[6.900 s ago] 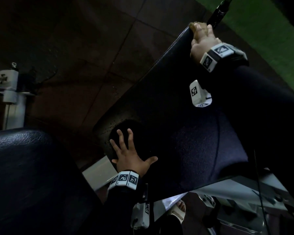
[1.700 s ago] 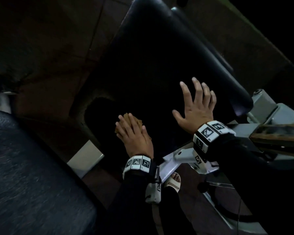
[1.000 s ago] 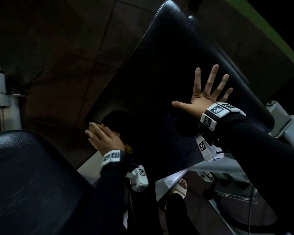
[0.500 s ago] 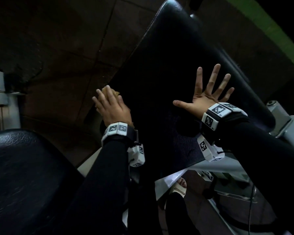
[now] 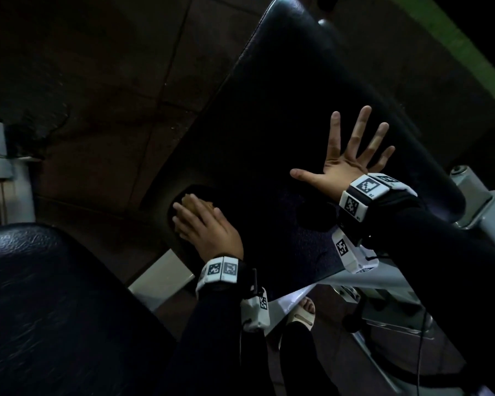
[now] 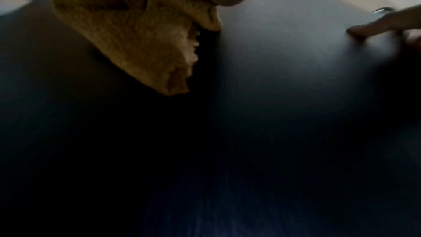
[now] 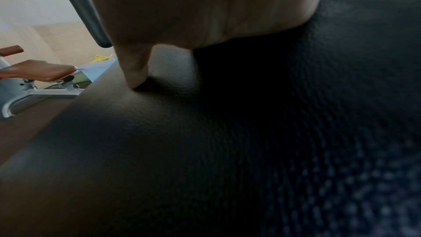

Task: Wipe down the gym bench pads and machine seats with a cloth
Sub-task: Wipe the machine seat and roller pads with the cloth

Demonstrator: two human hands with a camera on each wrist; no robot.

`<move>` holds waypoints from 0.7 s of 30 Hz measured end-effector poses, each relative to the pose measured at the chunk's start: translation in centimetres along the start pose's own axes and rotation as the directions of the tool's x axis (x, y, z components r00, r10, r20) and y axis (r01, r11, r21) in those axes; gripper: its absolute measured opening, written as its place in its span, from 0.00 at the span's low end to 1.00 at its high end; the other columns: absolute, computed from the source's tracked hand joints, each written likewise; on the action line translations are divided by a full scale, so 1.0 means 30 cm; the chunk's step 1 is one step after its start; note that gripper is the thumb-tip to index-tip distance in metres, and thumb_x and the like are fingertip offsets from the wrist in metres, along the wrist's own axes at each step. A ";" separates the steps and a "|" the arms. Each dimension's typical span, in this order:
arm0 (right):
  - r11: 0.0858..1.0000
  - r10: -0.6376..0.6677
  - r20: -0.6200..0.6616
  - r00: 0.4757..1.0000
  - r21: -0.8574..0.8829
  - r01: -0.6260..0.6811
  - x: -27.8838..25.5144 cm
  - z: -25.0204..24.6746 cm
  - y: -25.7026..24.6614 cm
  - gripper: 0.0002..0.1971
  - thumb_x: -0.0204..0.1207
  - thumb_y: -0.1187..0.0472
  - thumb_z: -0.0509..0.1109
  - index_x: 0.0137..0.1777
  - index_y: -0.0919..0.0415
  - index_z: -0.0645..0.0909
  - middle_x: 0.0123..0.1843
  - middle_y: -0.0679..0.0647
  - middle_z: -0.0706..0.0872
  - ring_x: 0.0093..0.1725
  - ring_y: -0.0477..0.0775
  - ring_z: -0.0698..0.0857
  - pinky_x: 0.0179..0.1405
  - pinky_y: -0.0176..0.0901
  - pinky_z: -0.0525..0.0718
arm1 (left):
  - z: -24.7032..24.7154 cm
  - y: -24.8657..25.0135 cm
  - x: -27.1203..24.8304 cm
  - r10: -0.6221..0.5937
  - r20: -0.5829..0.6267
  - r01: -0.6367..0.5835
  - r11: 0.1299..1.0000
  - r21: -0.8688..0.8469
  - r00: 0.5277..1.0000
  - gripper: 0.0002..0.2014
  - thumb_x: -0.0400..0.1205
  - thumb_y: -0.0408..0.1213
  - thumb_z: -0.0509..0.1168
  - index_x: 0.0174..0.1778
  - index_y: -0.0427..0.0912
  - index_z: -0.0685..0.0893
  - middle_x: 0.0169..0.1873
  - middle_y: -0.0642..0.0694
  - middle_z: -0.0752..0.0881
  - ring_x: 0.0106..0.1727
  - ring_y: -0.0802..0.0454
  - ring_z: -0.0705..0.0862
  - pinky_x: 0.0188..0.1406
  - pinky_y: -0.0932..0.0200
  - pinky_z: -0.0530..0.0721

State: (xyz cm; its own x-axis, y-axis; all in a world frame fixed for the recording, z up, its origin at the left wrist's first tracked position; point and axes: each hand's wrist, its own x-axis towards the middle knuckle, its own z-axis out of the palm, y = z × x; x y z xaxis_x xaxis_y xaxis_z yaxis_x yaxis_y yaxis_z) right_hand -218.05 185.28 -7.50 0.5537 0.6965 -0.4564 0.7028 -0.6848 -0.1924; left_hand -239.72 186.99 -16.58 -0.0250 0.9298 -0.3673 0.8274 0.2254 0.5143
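A long black padded bench (image 5: 283,110) runs from the near middle up and away in the head view. My left hand (image 5: 206,227) lies flat on a bunched tan cloth (image 5: 190,202) and presses it onto the pad's near left corner. The cloth peeks out beyond the fingertips. In the left wrist view the cloth (image 6: 141,42) is wadded under the palm against the dark pad (image 6: 273,96). My right hand (image 5: 343,164) rests open on the pad's right side with fingers spread, holding nothing. From the right wrist, the palm (image 7: 205,6) sits on the grained pad (image 7: 182,150).
A second black pad (image 5: 40,295) fills the lower left. White machine frame parts sit between the pads (image 5: 160,278) and at the right (image 5: 480,201). A white post (image 5: 9,178) stands at the left. My sandalled foot (image 5: 303,312) is below the bench. A brown seat (image 7: 41,69) shows beyond.
My left hand has slid the cloth from the pad's left edge back down to its near left corner. The right hand stays spread on the pad.
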 end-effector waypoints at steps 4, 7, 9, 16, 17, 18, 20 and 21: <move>1.000 -0.003 0.007 1.000 0.002 0.003 0.005 0.002 0.002 0.60 0.55 0.18 0.59 0.75 0.36 0.22 0.77 0.56 0.19 0.74 0.72 0.21 0.61 0.69 0.20 | -0.049 -0.028 0.150 0.077 -0.052 -0.077 0.997 0.001 0.996 0.27 0.88 0.41 0.53 0.83 0.40 0.56 0.82 0.33 0.51 0.82 0.31 0.51 0.78 0.38 0.52; 1.000 -0.010 0.006 1.000 0.008 0.010 0.006 0.003 0.001 0.60 0.55 0.18 0.59 0.75 0.36 0.22 0.77 0.56 0.19 0.74 0.72 0.21 0.60 0.69 0.19 | -0.103 -0.098 0.244 0.068 -0.053 -0.068 0.998 -0.008 0.996 0.26 0.88 0.39 0.53 0.83 0.39 0.57 0.82 0.33 0.53 0.82 0.32 0.51 0.78 0.37 0.54; 1.000 -0.017 0.004 1.000 0.012 0.017 0.007 0.004 0.001 0.60 0.55 0.18 0.58 0.75 0.36 0.22 0.77 0.55 0.18 0.74 0.71 0.20 0.60 0.68 0.18 | -0.126 -0.130 0.272 0.028 -0.062 -0.030 0.999 -0.029 0.998 0.27 0.88 0.39 0.53 0.83 0.38 0.56 0.82 0.33 0.52 0.82 0.33 0.51 0.79 0.37 0.54; 1.000 -0.002 0.031 1.000 0.004 0.002 0.006 0.000 -0.003 0.59 0.55 0.18 0.57 0.75 0.36 0.21 0.76 0.54 0.17 0.73 0.70 0.20 0.61 0.68 0.19 | -0.098 -0.097 0.226 -0.243 -0.159 0.228 0.968 -0.108 0.957 0.32 0.86 0.47 0.56 0.82 0.35 0.56 0.82 0.35 0.57 0.82 0.37 0.57 0.77 0.36 0.57; 1.000 -0.001 0.034 0.999 -0.001 0.001 0.008 0.001 -0.004 0.59 0.55 0.18 0.56 0.75 0.37 0.21 0.76 0.54 0.17 0.73 0.70 0.20 0.61 0.69 0.19 | -0.092 -0.087 0.226 -0.255 -0.168 0.238 0.964 -0.119 0.952 0.31 0.87 0.46 0.56 0.82 0.35 0.56 0.81 0.35 0.57 0.81 0.37 0.57 0.77 0.36 0.57; 1.000 0.000 0.036 0.999 -0.005 0.000 0.009 0.000 -0.005 0.59 0.55 0.18 0.56 0.75 0.37 0.21 0.76 0.54 0.17 0.73 0.69 0.20 0.61 0.69 0.19 | -0.089 -0.074 0.233 -0.272 -0.183 0.253 0.960 -0.121 0.945 0.30 0.87 0.44 0.56 0.82 0.36 0.57 0.81 0.34 0.58 0.81 0.36 0.58 0.77 0.36 0.57; 1.000 0.011 0.040 0.999 -0.011 -0.011 0.010 -0.001 -0.005 0.59 0.55 0.18 0.56 0.75 0.37 0.21 0.76 0.54 0.16 0.73 0.69 0.20 0.61 0.69 0.20 | -0.092 -0.050 0.266 -0.285 -0.219 0.267 0.958 -0.107 0.933 0.27 0.87 0.40 0.55 0.81 0.35 0.60 0.80 0.34 0.61 0.80 0.35 0.60 0.76 0.37 0.58; 1.000 0.016 0.044 0.999 -0.016 -0.015 0.012 -0.003 -0.005 0.59 0.54 0.18 0.56 0.75 0.37 0.21 0.75 0.53 0.16 0.73 0.68 0.19 0.62 0.70 0.20 | -0.098 -0.037 0.289 -0.268 -0.231 0.251 0.963 -0.100 0.935 0.26 0.87 0.38 0.56 0.80 0.34 0.62 0.79 0.33 0.64 0.79 0.34 0.62 0.76 0.38 0.59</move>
State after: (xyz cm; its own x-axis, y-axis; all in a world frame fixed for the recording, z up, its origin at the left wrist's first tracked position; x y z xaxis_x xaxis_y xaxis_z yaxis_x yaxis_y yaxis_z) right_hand -217.91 185.66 -7.57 0.5446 0.6752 -0.4976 0.7014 -0.6919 -0.1712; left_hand -242.51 195.66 -18.06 -0.3745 0.8767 -0.3018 0.7346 0.4792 0.4803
